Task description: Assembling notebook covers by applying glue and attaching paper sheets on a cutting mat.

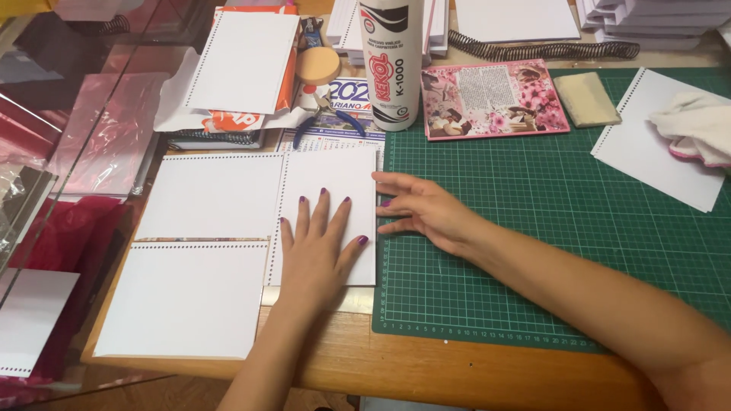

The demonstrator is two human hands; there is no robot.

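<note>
The left hand [318, 242] lies flat, fingers spread wide, on a smooth white punched-edge paper sheet [329, 183] at the left border of the gridded green cutting mat [548, 221]. The right hand [422, 209] rests open against the sheet's right edge (holding nothing). A tall white cylindrical glue bottle [392, 61] stands capped; its contents cannot be told.

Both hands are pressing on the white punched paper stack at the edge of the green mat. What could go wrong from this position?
1. The left hand lies flat on the white punched paper stack while the right hand pushes its edge; uneven pressure might skew the sheets.
2. The tall white glue bottle stands close behind; a raised hand could perhaps tip it onto the paper.
</note>
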